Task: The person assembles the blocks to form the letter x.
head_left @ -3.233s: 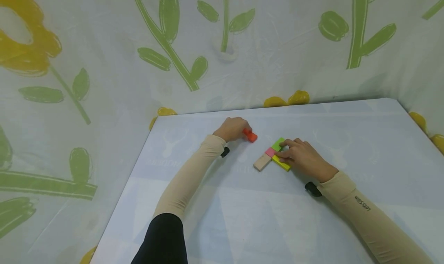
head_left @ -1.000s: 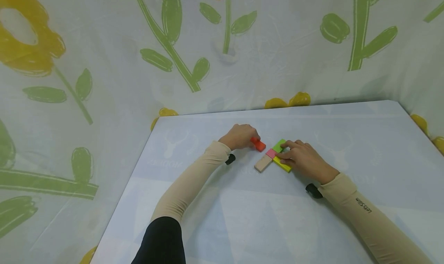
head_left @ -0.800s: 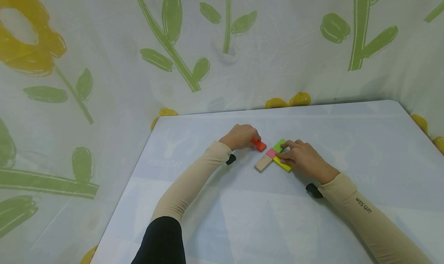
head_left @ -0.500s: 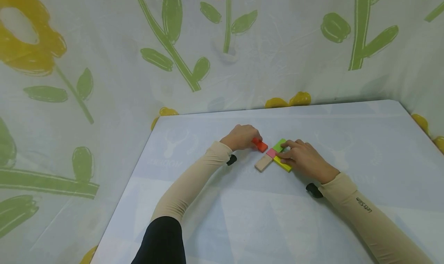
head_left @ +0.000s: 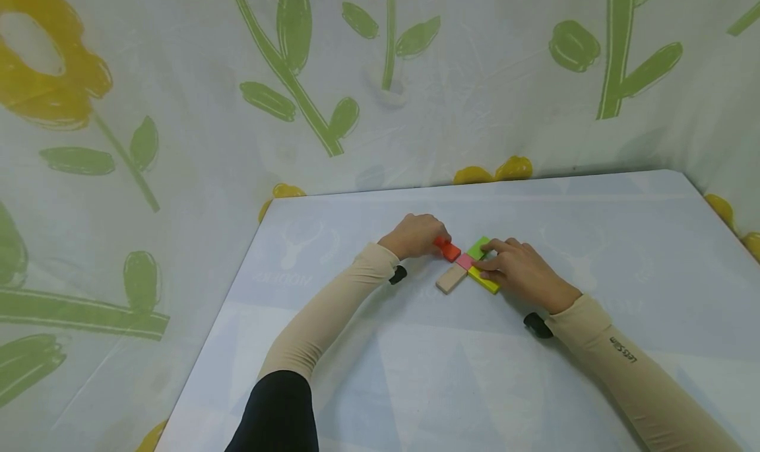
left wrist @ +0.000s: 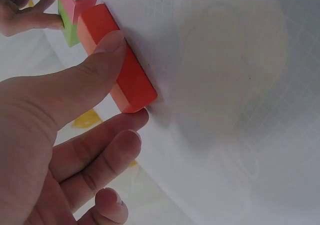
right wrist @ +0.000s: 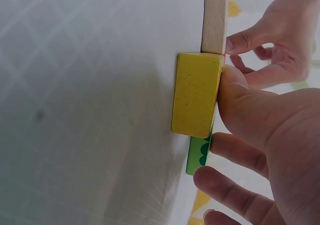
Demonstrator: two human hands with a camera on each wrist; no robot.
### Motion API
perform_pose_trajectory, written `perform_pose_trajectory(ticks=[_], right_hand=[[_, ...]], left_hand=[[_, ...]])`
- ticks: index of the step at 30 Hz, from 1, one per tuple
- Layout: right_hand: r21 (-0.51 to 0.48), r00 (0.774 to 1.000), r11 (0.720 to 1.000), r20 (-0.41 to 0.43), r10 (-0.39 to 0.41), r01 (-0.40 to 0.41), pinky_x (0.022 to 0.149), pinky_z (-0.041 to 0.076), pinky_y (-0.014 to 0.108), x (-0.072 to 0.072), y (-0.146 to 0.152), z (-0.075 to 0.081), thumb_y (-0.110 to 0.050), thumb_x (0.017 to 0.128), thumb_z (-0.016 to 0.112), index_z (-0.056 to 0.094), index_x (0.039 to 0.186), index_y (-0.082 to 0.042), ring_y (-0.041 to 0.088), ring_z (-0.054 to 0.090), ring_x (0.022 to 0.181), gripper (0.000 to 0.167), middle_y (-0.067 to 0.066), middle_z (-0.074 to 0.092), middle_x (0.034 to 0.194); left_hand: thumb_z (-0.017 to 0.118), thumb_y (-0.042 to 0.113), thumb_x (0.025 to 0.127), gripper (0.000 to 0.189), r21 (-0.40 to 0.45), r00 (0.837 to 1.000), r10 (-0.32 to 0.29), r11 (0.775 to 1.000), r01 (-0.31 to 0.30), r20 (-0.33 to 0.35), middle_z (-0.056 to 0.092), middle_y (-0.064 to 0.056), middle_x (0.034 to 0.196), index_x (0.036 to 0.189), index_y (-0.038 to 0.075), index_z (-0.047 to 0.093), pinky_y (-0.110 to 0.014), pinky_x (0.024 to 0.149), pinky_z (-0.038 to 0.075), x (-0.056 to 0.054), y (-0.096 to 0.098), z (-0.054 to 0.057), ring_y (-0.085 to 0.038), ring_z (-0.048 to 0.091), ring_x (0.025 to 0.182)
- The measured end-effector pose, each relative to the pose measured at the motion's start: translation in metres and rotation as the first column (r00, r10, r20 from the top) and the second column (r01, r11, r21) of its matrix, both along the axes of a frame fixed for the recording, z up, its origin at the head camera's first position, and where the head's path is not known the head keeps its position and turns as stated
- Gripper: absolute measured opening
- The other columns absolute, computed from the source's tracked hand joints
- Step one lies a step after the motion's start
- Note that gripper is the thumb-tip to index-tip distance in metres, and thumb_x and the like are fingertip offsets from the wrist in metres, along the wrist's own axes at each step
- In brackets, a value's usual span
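Observation:
My left hand point(head_left: 419, 235) pinches a red block point(left wrist: 117, 60) between thumb and a fingertip; its other fingers are loosely bent. The red block's near end is at the pink block point(head_left: 465, 261), the middle of a small arrangement lying flat. A plain wood block point(head_left: 451, 278) extends from the pink one toward the near left, a yellow block point(right wrist: 197, 95) toward the near right, and a green block point(head_left: 477, 248) toward the far right. My right hand point(head_left: 516, 272) steadies these, thumb on the yellow block's edge beside the pink one and fingertip touching the green block.
The blocks lie on a pale blue-white table point(head_left: 475, 386) with faint patterns. Behind its far edge hangs a pale curtain point(head_left: 475, 96) with green stems and yellow flowers. Dark wrist devices point(head_left: 537, 325) sit under the sleeve cuffs.
My left hand has brought the red block right and nearer, until its end comes up against the pink block. The right hand keeps its place on the arrangement.

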State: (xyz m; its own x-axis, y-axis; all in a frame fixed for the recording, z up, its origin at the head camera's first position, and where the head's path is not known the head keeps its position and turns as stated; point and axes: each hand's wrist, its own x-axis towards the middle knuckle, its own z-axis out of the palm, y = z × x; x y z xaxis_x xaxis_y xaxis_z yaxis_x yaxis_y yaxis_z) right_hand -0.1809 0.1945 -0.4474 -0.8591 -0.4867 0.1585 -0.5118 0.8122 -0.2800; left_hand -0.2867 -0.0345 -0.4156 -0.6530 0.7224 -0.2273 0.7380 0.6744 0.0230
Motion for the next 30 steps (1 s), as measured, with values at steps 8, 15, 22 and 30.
perform_pose_trajectory(ticks=[8, 15, 22, 30], right_hand=[[0.009, 1.000, 1.000, 0.008, -0.004, 0.004, 0.074, 0.048, 0.042, -0.0007, -0.0005, -0.0006, -0.018, 0.086, 0.084, 0.081, 0.117, -0.017, 0.033, 0.062, 0.100, 0.031, 0.015, 0.070, 0.124], [0.004, 1.000, 1.000, 0.002, 0.001, -0.001, 0.073, 0.047, 0.040, -0.0007, -0.0004, -0.0007, -0.018, 0.086, 0.084, 0.081, 0.116, -0.017, 0.033, 0.062, 0.099, 0.031, 0.014, 0.070, 0.123], [0.002, 1.000, 1.000, 0.007, -0.001, 0.001, 0.072, 0.045, 0.037, -0.0004, -0.0008, -0.0005, -0.019, 0.086, 0.084, 0.081, 0.117, -0.017, 0.032, 0.062, 0.099, 0.031, 0.015, 0.070, 0.123], [0.002, 1.000, 1.000, 0.011, -0.004, 0.004, 0.072, 0.045, 0.037, -0.0007, -0.0010, 0.0001, -0.019, 0.087, 0.084, 0.081, 0.116, -0.017, 0.032, 0.061, 0.098, 0.030, 0.015, 0.070, 0.124]], left_hand=[[0.078, 0.029, 0.094, 0.032, 0.002, 1.000, -0.007, 1.000, 0.007, -0.005, 0.075, 0.008, 0.122, 0.126, 0.025, 0.076, -0.037, 0.092, 0.057, 0.0019, 0.0011, 0.0004, -0.012, 0.064, 0.111], [0.078, 0.031, 0.094, 0.033, -0.003, 1.000, -0.010, 1.000, 0.010, -0.011, 0.075, 0.008, 0.123, 0.126, 0.025, 0.076, -0.037, 0.093, 0.057, 0.0033, 0.0016, 0.0003, -0.013, 0.064, 0.114], [0.078, 0.031, 0.094, 0.032, 0.010, 1.000, -0.026, 1.000, 0.026, -0.016, 0.075, 0.008, 0.122, 0.125, 0.025, 0.076, -0.036, 0.093, 0.058, 0.0031, 0.0023, -0.0008, -0.012, 0.065, 0.112], [0.078, 0.032, 0.094, 0.033, 0.017, 1.000, -0.029, 0.999, 0.029, -0.011, 0.075, 0.007, 0.121, 0.126, 0.024, 0.076, -0.036, 0.094, 0.058, 0.0025, 0.0020, -0.0016, -0.012, 0.065, 0.112]])
